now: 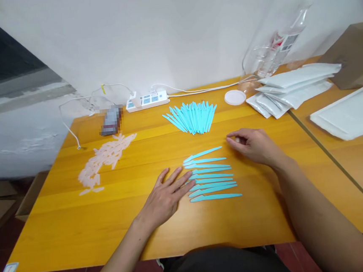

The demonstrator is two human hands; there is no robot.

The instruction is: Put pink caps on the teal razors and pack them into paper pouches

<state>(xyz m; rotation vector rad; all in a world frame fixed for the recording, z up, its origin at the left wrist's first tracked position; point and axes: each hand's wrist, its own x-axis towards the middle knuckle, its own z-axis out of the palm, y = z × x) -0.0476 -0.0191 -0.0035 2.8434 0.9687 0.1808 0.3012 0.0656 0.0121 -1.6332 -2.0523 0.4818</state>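
Observation:
Several slim turquoise eyebrow razors [213, 185] lie side by side in a column on the table, tapered handles pointing right. My left hand [163, 199] rests flat with fingers spread, its fingertips at the left ends of the middle razors. To the upper right of the column, my right hand [252, 146] is held close to the tabletop. Its fingers are curled in, thumb close to the index finger, and no item shows in them. Farther back sits a fanned pile of the same turquoise razors [195, 118]. A heap of small pale pink plastic pieces [103, 157] lies to the left.
Along the wall are a power strip [148, 100] with cables and a blurred phone-like object [112, 120]. A round clear lid [235, 98], white packets [291, 88], a plastic bottle [284, 42] and a cardboard box [352, 57] stand at the right. A seam [336, 160] crosses the tabletop.

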